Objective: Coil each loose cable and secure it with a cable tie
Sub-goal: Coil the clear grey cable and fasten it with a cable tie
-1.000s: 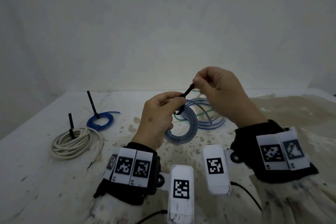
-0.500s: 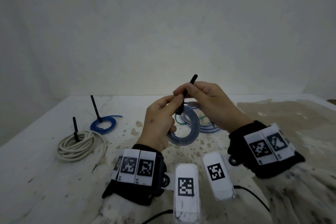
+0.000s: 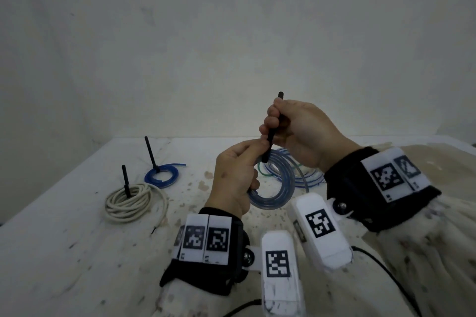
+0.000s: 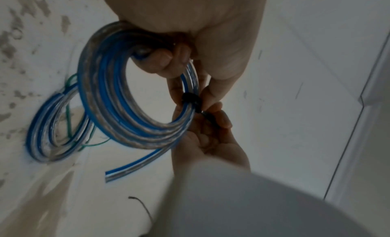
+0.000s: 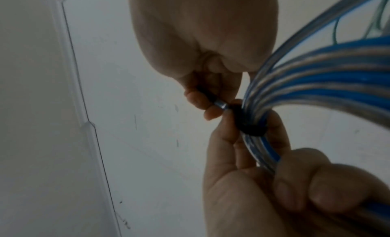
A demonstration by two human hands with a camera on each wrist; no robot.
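Head view: above the worktop [image 3: 77, 252], the left hand [image 3: 231, 180] grips the clear-blue cable coil [image 3: 275, 188]; the right hand [image 3: 296, 131], raised, pinches the upright black cable tie [image 3: 273, 131].

Left wrist: fingers [image 4: 162, 60] curl through the coil.

Right wrist: fingertips [image 5: 198, 99] pinch the tie's tail beside its loop.

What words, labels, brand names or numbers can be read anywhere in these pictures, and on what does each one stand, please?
None: no word, brand or number can be read in any view.
The wrist bands and camera housings bear only black-and-white square marker patterns, not text.
Tiny dark marks below the patterns on the right wrist band are too small to read.
The cables, the cable ties and the table show no print.
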